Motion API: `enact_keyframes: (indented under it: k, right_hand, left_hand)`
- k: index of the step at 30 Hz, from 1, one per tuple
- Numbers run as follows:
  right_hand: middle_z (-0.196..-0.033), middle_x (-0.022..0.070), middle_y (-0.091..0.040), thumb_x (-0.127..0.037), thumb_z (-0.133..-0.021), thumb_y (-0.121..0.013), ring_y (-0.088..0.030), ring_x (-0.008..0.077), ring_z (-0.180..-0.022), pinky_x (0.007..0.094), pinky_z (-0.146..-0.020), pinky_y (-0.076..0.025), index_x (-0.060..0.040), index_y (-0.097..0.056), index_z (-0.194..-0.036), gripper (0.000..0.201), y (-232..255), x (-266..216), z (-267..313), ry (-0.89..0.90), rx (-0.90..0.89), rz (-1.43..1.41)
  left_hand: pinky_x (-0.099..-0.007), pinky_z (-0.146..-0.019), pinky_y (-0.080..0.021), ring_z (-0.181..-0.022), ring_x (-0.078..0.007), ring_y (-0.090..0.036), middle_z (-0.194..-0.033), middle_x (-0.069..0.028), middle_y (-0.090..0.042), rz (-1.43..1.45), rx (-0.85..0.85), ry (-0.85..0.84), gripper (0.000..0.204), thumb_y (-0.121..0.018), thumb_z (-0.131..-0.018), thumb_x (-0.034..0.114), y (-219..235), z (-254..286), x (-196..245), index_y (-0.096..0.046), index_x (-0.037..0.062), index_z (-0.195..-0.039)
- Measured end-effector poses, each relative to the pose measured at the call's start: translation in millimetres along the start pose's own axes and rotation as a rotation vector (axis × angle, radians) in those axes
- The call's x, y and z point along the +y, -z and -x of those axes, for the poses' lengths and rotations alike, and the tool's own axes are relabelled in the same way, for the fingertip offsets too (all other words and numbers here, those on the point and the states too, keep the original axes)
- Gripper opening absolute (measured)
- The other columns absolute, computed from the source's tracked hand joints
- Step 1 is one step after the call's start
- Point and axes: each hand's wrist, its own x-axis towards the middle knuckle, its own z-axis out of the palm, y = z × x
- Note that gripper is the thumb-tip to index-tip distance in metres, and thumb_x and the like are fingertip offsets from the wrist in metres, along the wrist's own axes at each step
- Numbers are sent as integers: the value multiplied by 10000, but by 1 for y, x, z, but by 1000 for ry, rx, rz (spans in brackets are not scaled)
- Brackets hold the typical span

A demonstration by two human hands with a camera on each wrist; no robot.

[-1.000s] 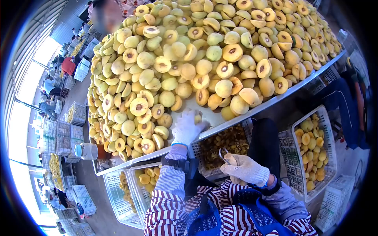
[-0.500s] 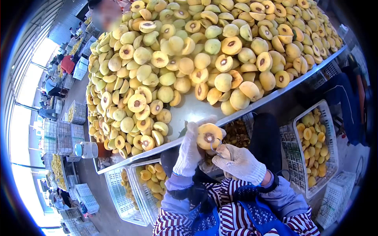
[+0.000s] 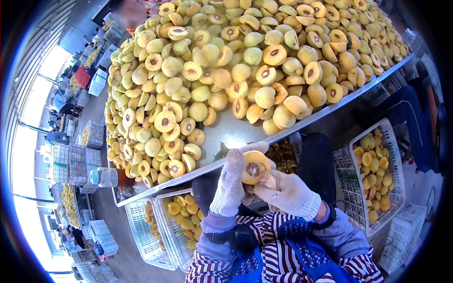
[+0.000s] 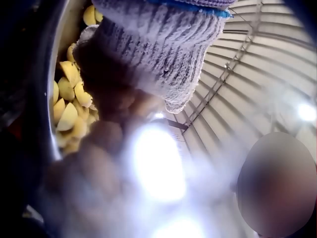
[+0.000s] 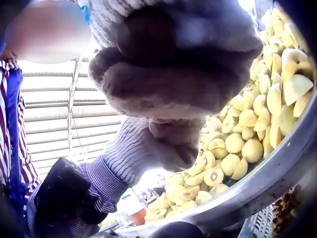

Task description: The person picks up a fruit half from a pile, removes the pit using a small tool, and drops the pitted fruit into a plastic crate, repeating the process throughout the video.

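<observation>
In the head view my gloved left hand (image 3: 229,184) holds up a yellow peach half (image 3: 255,166), its cut face with the brown pit hollow turned towards me. My gloved right hand (image 3: 295,197) grips the handle of a small looped pitting tool (image 3: 269,182), its working end right at the lower edge of the cut face. The metal loop itself is mostly hidden now. Both hands are close together before the table's front edge. In the right wrist view the right glove (image 5: 173,89) fills the top, with the left glove (image 5: 131,148) behind it; the peach half is hidden there.
A big heap of peach halves (image 3: 203,92) covers the metal table (image 3: 226,129). Below its edge stand a crate of brown pits (image 3: 284,158) and crates of peach halves (image 3: 181,219), with another crate (image 3: 398,188) at right. A lidded jug (image 3: 107,177) stands at the table's left corner.
My left hand reached from the table to the front of my body with a peach half. The right hand brought the tool's loop to its pit; the two hands now work together.
</observation>
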Motion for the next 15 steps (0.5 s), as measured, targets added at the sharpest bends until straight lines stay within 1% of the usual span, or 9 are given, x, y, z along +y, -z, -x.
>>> enact_keyframes:
  k: [1,3,4,7,8,11,12,15]
  right_hand:
    - [-804,114,-712,-322,-913,-686,-714,218,-688,321,-622,-546,-73,-611,-1160,359,1,-5,2,-24,-5,-107]
    - [-812,63,-712,-278,-925,-685,-694,125,-686,261,-598,-526,-56,-605,-1188,353,5,-2,-1,50,127,-86]
    - [-815,38,-712,-256,-931,-684,-684,79,-684,231,-587,-516,-47,-602,-1202,351,6,-4,-1,83,191,-77]
    - [-846,-6,-704,-267,-950,-661,-669,42,-701,207,-576,-500,-46,-598,-1220,355,4,-19,8,-117,6,-216]
    - [-882,-4,-710,-259,-956,-651,-657,36,-686,196,-572,-490,-56,-590,-1252,364,0,-9,7,-90,-25,-245]
    - [-841,-12,-705,-271,-951,-652,-653,35,-676,203,-574,-492,-66,-600,-1238,356,-2,-2,6,-77,-72,-228]
    - [-776,7,-701,-325,-940,-652,-659,69,-646,231,-587,-508,-78,-609,-1230,383,-3,-1,4,-63,-50,-93]
    - [-729,42,-691,-382,-924,-649,-669,118,-632,264,-602,-523,-84,-619,-1197,405,-5,8,1,-20,-16,-18]
  left_hand:
    - [-350,-939,-509,-1051,-224,-624,-1160,-159,-631,58,1,-58,699,-510,-967,585,-3,-1,-1,-525,-20,-1318]
    - [-380,-955,-512,-1077,-263,-621,-1202,-179,-611,179,5,-170,689,-593,-947,526,-7,-3,-9,-481,-22,-1348]
    - [-418,-1010,-488,-1157,-306,-587,-1262,-195,-582,287,-59,-160,726,-674,-905,464,-2,-4,-12,-420,-18,-1386]
    - [-443,-1065,-451,-1245,-331,-536,-1313,-197,-551,447,-18,-178,701,-637,-937,458,-6,-4,-20,-397,-7,-1403]
    - [-437,-1081,-434,-1296,-327,-496,-1354,-201,-518,511,104,-180,657,-581,-976,456,-12,-2,-21,-399,0,-1412]
    - [-434,-1078,-434,-1317,-329,-479,-1392,-207,-485,541,126,-261,653,-519,-1003,479,-17,1,-20,-383,3,-1429]
    - [-436,-1073,-440,-1324,-330,-472,-1403,-207,-476,527,122,-261,663,-512,-1003,490,-20,3,-19,-378,3,-1432]
    - [-444,-1053,-460,-1342,-334,-454,-1441,-209,-441,448,116,-266,693,-494,-1002,518,-27,8,-14,-357,3,-1445]
